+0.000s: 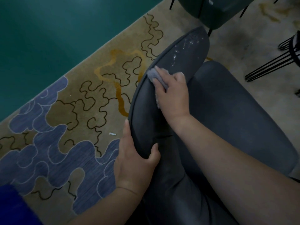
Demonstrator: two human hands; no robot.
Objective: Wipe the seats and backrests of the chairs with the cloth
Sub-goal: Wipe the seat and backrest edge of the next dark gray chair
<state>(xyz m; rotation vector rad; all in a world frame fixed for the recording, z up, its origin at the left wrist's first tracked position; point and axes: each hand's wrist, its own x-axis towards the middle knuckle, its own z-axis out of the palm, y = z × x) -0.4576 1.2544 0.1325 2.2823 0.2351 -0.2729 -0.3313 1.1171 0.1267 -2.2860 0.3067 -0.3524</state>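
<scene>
The right hand [172, 95] presses the cloth [155, 77] flat-fingered against the backrest [183, 57], white specks just beyond its fingertips. Nearer, the left hand [136, 161] grips the backrest's rim, thumb curled over it.

Grey cloth [155, 77] lies bunched on the dark chair's [227, 111] white-flecked backrest [183, 52].

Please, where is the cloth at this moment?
In the head view, the grey cloth lies right of centre, pressed under the right hand against the upper part of the dark chair backrest, just below the white specks.
</scene>
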